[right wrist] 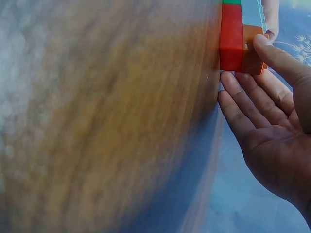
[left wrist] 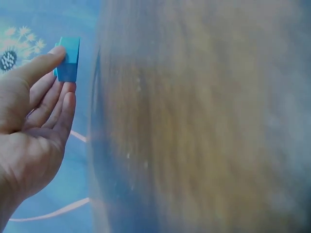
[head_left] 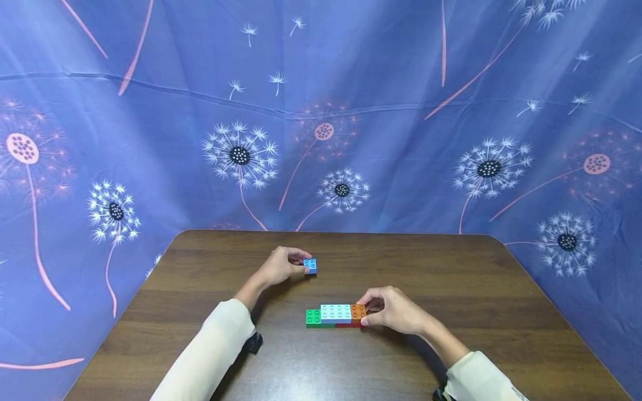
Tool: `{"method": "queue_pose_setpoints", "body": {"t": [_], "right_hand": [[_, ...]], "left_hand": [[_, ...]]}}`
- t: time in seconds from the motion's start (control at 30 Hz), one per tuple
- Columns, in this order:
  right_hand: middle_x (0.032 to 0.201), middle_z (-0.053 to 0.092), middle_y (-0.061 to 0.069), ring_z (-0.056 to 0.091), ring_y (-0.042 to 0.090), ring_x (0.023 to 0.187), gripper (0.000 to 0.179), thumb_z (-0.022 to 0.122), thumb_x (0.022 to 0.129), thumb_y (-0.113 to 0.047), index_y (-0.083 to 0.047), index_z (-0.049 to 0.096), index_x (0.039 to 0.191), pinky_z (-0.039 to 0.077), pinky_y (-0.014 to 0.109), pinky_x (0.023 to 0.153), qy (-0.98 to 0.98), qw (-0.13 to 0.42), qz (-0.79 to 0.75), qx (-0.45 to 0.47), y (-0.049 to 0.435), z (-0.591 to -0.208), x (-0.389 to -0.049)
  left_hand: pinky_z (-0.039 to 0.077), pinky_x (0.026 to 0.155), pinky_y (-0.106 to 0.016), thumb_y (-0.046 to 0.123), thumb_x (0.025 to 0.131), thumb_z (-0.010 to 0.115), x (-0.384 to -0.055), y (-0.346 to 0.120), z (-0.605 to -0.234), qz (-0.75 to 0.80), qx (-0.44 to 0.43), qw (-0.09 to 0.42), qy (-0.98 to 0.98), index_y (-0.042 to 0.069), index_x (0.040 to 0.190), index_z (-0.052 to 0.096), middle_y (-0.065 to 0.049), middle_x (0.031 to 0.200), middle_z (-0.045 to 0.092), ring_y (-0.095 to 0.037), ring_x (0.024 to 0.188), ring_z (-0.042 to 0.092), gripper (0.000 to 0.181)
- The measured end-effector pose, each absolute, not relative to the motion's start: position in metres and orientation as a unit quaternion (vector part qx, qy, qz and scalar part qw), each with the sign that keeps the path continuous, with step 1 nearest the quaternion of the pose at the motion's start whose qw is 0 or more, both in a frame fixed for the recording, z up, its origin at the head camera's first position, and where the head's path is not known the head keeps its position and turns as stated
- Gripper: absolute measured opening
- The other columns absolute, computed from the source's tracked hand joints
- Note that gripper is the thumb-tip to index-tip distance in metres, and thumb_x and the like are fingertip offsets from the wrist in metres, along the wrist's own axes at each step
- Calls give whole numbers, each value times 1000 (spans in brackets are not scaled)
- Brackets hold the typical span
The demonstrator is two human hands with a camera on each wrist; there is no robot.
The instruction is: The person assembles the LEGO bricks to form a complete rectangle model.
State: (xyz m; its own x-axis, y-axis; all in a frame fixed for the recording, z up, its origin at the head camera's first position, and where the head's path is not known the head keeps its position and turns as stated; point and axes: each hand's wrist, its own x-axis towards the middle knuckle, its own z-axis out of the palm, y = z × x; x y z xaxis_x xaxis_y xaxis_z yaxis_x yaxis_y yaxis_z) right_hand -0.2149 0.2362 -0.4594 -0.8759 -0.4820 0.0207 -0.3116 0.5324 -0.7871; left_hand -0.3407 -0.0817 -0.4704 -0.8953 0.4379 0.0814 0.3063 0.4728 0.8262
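Observation:
Toward the back of the table, my left hand [head_left: 278, 267] pinches a small blue toy brick [head_left: 311, 265] with four studs between thumb and fingers. That brick [left wrist: 68, 60] also shows at the fingertips in the left wrist view. Nearer the front lies a two-layer row of joined bricks. Its lower layer has a green brick [head_left: 313, 317] on the left and a red brick [right wrist: 231, 39] on the right. On top sit a long pale blue brick [head_left: 335, 312] and an orange brick [head_left: 358, 311]. My right hand [head_left: 396, 312] grips the row's right end, with the thumb on the orange brick.
The brown wooden table [head_left: 431, 267] carries the bricks. Behind it hangs a blue cloth [head_left: 401, 139] with a dandelion print. A dark strap piece [head_left: 254, 342] shows below the left sleeve [head_left: 210, 345].

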Motion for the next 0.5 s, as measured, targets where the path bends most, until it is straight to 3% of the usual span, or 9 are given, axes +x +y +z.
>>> {"method": "queue_pose_setpoints", "body": {"t": [0.5], "right_hand": [[102, 78, 7, 72, 14, 95, 28, 87, 82, -17, -8, 74, 106, 59, 24, 82, 868, 99, -432, -225, 235, -457, -214]], "left_hand": [[58, 84, -25, 15, 86, 83, -287, -82, -444, 481, 237, 64, 842, 11, 115, 77, -6, 104, 79, -12, 94, 71, 31]]}}
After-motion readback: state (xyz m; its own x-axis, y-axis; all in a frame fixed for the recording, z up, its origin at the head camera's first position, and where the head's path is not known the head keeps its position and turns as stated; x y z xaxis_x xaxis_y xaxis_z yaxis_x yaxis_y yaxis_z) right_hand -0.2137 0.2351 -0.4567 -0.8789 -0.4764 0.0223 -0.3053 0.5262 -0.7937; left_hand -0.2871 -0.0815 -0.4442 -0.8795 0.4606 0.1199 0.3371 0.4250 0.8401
